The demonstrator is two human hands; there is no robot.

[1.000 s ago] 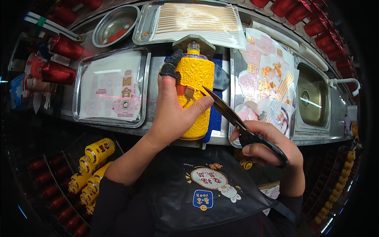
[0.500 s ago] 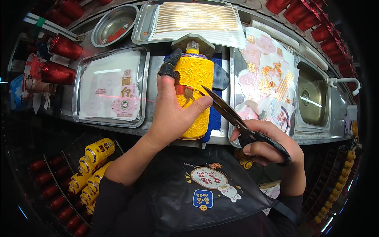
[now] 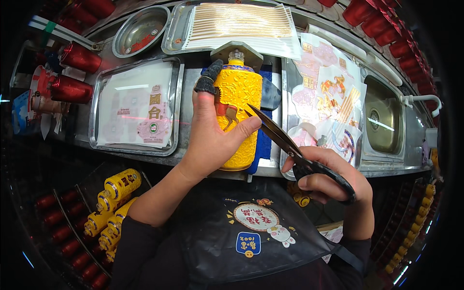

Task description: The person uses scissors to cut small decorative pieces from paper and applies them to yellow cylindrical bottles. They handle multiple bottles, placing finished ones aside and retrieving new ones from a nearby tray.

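A yellow embossed bottle (image 3: 240, 145) lies on the bench with its clear glass neck toward the far side, against a notched grey metal rest (image 3: 224, 50). My left hand (image 3: 211, 133) grips its left side, thumb across the front, with black covers (image 3: 205, 84) on the fingers. A small red and brown figure (image 3: 227, 113) shows on the bottle's surface between thumb and fingers. My right hand (image 3: 333, 174) holds dark scissors (image 3: 280, 137) by the black handles. Their blades are slightly parted, with the tips over the bottle just above my left thumb.
Left stands a metal tray (image 3: 95, 118) of printed sheets, with a round metal bowl (image 3: 117, 41) behind it. Gold-striped sheets (image 3: 241, 24) lie at the back. Decal sheets (image 3: 328, 87) and a sink (image 3: 384, 116) are right. Yellow bottles (image 3: 121, 183) and red cups (image 3: 71, 89) stand around.
My hands, the scissors and the yellow bottle look almost unmoved. Red cups along the far upper edge have shifted slightly along their row.
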